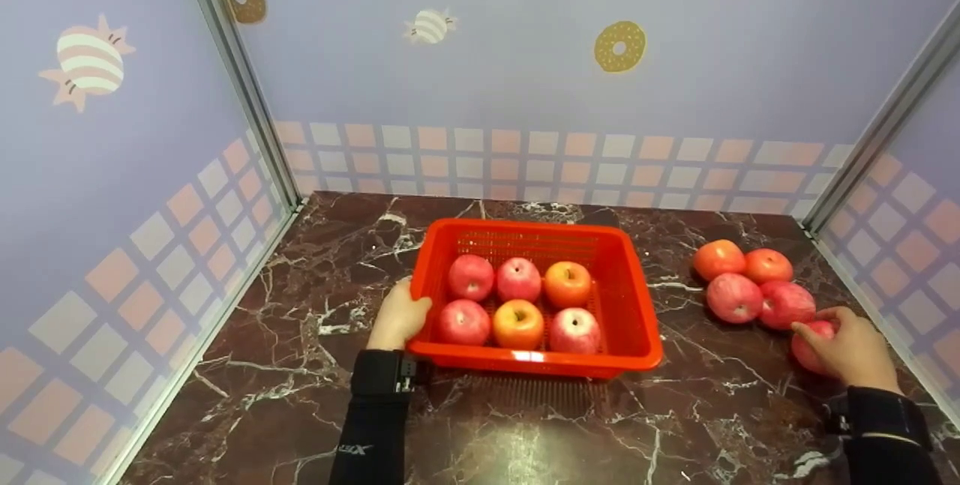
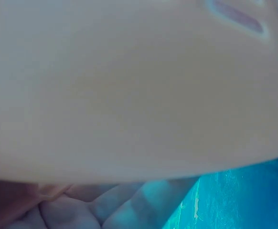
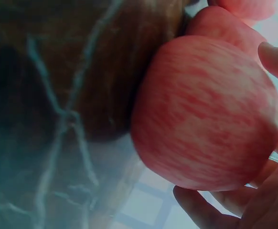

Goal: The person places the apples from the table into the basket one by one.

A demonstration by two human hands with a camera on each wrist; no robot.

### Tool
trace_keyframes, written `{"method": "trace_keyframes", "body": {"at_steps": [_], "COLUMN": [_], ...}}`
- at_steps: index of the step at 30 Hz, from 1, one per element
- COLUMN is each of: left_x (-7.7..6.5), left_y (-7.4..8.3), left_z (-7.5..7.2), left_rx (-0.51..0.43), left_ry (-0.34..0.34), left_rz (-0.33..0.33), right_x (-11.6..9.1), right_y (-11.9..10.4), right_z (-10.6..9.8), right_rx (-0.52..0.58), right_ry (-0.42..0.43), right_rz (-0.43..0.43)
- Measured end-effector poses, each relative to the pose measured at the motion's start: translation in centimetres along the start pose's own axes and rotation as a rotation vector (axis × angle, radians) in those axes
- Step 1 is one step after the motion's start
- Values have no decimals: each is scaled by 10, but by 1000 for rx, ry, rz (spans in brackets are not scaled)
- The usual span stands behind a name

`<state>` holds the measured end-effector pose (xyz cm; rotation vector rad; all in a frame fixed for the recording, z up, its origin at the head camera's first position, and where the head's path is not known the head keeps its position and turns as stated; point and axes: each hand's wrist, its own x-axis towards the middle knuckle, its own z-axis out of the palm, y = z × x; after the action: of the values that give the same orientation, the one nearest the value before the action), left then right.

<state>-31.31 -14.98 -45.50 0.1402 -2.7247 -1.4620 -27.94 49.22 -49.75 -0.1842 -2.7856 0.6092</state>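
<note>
My left hand (image 1: 400, 315) grips the left rim of a red plastic basket (image 1: 645, 312), thumb over the edge. In the left wrist view the basket wall (image 2: 139, 105) fills most of the picture, with curled fingers (image 2: 72, 210) beneath it. Several red and yellow-red apples (image 1: 517, 325) sit in two rows inside, towards the left. Off to the right, my right hand (image 1: 855, 346) holds a red-streaked apple (image 3: 206, 114) between thumb and fingers, low by the table. Part of that apple is hidden by the hand in the head view.
Several more apples (image 1: 735, 297) cluster on the dark marbled table (image 1: 285, 410), just beyond the right hand. Patterned panels (image 1: 525, 95) enclose the table at the back, left and right. The right panel (image 1: 919, 260) stands close to the right hand.
</note>
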Motion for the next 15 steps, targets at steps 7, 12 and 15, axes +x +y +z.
{"method": "trace_keyframes", "body": {"at_steps": [7, 12, 15], "left_x": [0, 0, 0], "left_y": [-1, -2, -1], "left_z": [0, 0, 0], "left_rx": [-11, -20, -17], "left_ry": [-1, -5, -5], "left_rz": [1, 1, 1], "right_x": [0, -1, -2], "right_y": [2, 3, 4], "right_z": [5, 6, 7], "right_rx": [-9, -13, -15], "right_ry": [0, -24, -25], "right_rz": [25, 48, 39]}}
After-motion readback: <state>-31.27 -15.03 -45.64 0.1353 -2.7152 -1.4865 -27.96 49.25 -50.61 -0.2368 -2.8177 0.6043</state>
